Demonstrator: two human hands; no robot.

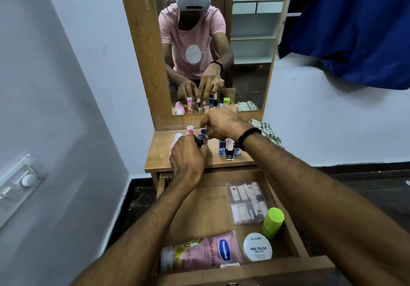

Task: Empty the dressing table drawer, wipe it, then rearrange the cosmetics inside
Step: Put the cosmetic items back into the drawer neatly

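So, wall at your left: a white plastic switch plate (pixel 20 186) is fixed to the pale wall.
Desk, left part: a pale pink plastic bottle (pixel 175 142) stands on the wooden desk (pixel 159 152), partly hidden by your left hand. A pink-capped stick (pixel 190 129) stands just behind it, near the mirror's lower frame.
Your left hand (pixel 188 161): its fingers are curled round a dark cylindrical lipstick tube (pixel 200 140) and hold it upright. You cannot tell whether its base rests on the wood.
Your right hand (pixel 221 123): it reaches in from the right with a black wristband (pixel 249 136) on the wrist. Its fingers bend down onto a second dark tube (pixel 203 132) just behind the first. Whether they pinch it or merely touch the cap cannot be told.
Desk, right part: small glass nail-polish bottles (pixel 229 153) and a blue carton (pixel 222 148) stand together under your right wrist. A checked cloth (pixel 268 132) lies crumpled at the back right corner.
Mirror: a tall wood-framed mirror (pixel 250 41) rises from the back of the desk and reflects both hands.
Drawer: the open wooden drawer (pixel 206 208) is pulled out below the desk towards you.
Drawer, front: a pink Vaseline lotion tube (pixel 199 254) lies on its side along the front wall, with a white round jar labelled nail polish (pixel 257 247) just right of it.
Drawer, right side: a clear flat pack of press-on nails (pixel 246 201) lies further back. A lime-green stick (pixel 273 221) lies tilted between pack and jar, by the right wall.
Far right: a deep blue cloth (pixel 355 30) hangs against the wall.
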